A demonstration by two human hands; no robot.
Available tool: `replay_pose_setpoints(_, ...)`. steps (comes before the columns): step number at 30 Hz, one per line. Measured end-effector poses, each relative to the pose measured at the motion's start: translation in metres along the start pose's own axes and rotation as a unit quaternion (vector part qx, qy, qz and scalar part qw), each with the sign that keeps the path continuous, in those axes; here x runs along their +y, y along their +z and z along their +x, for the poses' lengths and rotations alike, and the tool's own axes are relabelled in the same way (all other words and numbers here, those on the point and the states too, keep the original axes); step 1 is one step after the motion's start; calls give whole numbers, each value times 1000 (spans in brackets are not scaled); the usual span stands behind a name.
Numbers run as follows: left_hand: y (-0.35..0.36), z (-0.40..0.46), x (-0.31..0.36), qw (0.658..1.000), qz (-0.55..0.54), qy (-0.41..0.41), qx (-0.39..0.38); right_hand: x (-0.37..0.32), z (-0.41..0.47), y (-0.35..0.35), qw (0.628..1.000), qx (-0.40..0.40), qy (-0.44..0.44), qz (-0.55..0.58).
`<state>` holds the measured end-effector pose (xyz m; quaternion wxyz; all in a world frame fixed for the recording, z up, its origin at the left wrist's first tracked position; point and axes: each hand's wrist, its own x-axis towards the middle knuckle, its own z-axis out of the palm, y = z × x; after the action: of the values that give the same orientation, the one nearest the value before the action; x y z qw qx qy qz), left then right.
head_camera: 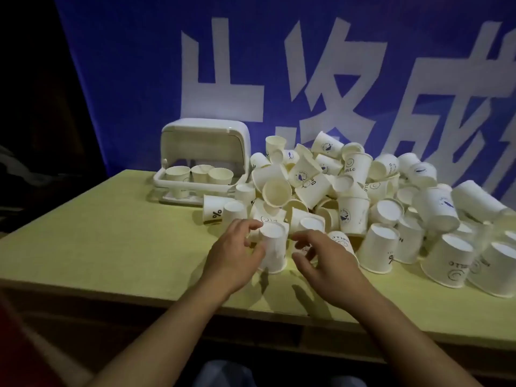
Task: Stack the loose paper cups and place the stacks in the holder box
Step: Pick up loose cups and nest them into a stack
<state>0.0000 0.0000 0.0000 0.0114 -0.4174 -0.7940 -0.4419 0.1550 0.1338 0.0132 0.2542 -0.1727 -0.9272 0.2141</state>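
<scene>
A big heap of loose white paper cups (349, 196) covers the right half of the yellow table (111, 241). An upside-down cup (275, 247) stands at the heap's near edge. My left hand (237, 258) grips it, index finger at its top rim and thumb on its side. My right hand (326, 263) is just to the right of it, fingers and thumb curled round a small printed cup (306, 249) that is mostly hidden. The white holder box (240, 141) stands at the back left with its lid up. Three cup stacks (199, 171) sit upright inside.
A blue banner (139, 79) with large white characters hangs behind the table. The table's front edge (167, 294) runs below my wrists. Bare tabletop lies to the left of my hands and in front of the box. Upside-down cups (446, 261) crowd the near right.
</scene>
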Motion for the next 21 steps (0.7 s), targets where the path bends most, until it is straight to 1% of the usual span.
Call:
replay_pose_setpoints(2,5,7,1,1000,-11,-29,0,3,7,4,1000,2,23,6)
replay_pose_setpoints(4,13,10,-4,998,-37,-41,-3,7,13,12,999,10,23,21)
replay_pose_setpoints(7,21,14,-10,995,-89,-39,-11,7,27,22,999,25,19,36)
replay_pose_setpoints(11,26,12,-19,986,-159,-44,-23,5,42,35,999,22,27,28)
replay_pose_setpoints(14,24,13,-21,983,-178,-48,-21,4,45,37,998,39,40,33)
replay_pose_setpoints(16,20,15,-21,984,-169,-49,-5,1,46,32,996,61,41,43)
replay_pose_setpoints(18,17,19,-21,986,-159,-54,26,-4,46,26,993,99,26,56)
replay_pose_setpoints(21,11,25,-22,976,-179,-91,86,-11,50,20,983,154,16,96)
